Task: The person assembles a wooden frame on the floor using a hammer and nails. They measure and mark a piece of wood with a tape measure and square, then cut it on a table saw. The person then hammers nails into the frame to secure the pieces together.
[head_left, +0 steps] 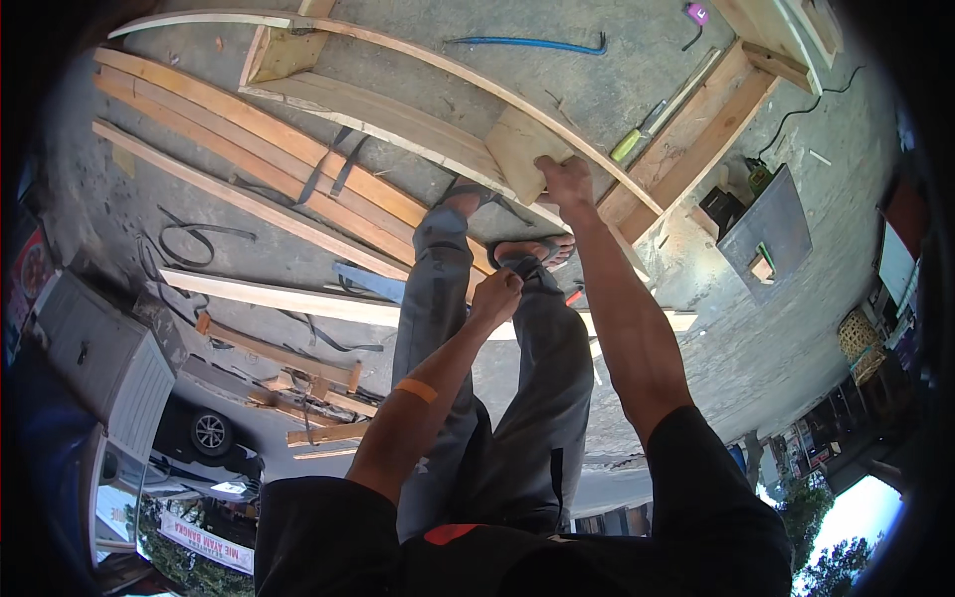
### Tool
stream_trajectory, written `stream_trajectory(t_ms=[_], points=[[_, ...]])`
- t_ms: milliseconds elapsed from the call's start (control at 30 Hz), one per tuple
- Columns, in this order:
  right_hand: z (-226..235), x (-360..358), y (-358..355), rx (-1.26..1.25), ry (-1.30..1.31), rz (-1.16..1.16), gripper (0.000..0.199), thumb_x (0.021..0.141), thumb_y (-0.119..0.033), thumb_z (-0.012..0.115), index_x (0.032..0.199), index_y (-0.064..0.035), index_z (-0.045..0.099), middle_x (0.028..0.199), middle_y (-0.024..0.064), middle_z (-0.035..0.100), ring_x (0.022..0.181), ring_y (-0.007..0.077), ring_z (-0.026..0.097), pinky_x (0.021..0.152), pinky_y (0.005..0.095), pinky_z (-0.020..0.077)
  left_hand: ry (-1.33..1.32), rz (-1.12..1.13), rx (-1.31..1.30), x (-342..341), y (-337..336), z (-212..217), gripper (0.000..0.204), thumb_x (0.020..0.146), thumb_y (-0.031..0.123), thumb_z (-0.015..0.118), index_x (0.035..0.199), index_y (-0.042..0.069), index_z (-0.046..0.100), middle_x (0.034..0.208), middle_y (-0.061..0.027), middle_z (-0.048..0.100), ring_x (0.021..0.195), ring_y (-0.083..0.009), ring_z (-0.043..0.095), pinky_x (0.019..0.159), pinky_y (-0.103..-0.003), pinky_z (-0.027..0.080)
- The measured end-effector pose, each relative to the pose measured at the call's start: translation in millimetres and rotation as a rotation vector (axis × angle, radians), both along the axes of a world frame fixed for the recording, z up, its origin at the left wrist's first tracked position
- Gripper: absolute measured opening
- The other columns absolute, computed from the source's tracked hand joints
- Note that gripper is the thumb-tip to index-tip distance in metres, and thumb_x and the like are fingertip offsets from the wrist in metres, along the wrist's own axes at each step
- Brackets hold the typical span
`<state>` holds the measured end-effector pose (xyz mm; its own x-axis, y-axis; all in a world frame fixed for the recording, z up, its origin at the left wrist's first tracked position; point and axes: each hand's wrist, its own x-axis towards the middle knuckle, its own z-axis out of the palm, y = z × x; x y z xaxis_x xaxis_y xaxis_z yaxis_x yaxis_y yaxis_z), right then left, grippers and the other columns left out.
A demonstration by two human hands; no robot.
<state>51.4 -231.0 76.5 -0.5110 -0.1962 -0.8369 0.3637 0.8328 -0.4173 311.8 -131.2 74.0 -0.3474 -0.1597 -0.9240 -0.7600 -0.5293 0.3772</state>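
My right hand (pixel 565 184) is closed on the edge of a short wooden board (pixel 515 149). This board stands crosswise between a long plank (pixel 398 124) and a thin curved wooden strip (pixel 438 62), parts of a frame lying on the ground. Lower and to the left, my left hand (pixel 496 298) is a closed fist in front of my right shin. Whatever its fingers may hold is hidden. My sandalled feet stand beside the frame, the right one just below the short board.
A chisel-like tool with a green handle (pixel 626 145) lies by the frame's right section. Beyond are a blue pry bar (pixel 532 41) and a pink tape measure (pixel 696 13). Long timber beams (pixel 249 134) and black straps (pixel 194 231) lie left. A metal-plated power tool (pixel 771 234) sits right.
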Motion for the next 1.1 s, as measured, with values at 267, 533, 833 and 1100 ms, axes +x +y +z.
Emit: stream_trajectory(t_ms=[267,533,833,1100], points=[[-23,47,-103,0.168,0.147,0.299,0.057,0.081,-0.041,0.066,0.107,0.0089,0.072,0.11,0.0333,0.07,0.104,0.0454,0.07,0.096,0.0466,0.0552,-0.166,0.475,0.176,23,-112,56,0.019,0.098,0.011,0.05,0.099,0.0,0.065,0.078,-0.0073,0.064,0.066,-0.013,0.062,0.059,-0.027,0.05],[-25,43,-102,0.15,0.027,0.192,0.055,0.079,-0.035,0.068,0.107,0.0118,0.068,0.106,0.03,0.072,0.1,0.0397,0.073,0.085,0.0449,0.0601,-0.039,-0.083,-0.149,31,-94,33,0.033,0.098,0.029,0.051,0.109,0.004,0.069,0.092,-0.0163,0.075,0.078,-0.0288,0.074,0.074,-0.039,0.057],[-5,30,-91,0.102,-0.079,0.093,0.054,0.08,-0.031,0.071,0.112,0.0125,0.067,0.104,0.0276,0.072,0.095,0.0343,0.075,0.078,0.0428,0.0644,-0.098,0.278,0.14,16,-128,53,0.017,0.099,0.014,0.055,0.103,0.002,0.067,0.083,-0.0068,0.068,0.07,-0.0125,0.067,0.062,-0.027,0.053],[85,-29,4,-0.007,-0.414,-0.148,0.053,0.085,-0.021,0.076,0.13,0.0028,0.059,0.116,0.0159,0.068,0.103,0.0304,0.071,0.088,0.0447,0.0614,-0.011,0.499,0.161,25,-113,41,0.022,0.101,0.02,0.054,0.106,0.002,0.066,0.082,-0.0065,0.069,0.068,-0.0142,0.066,0.063,-0.028,0.053]])
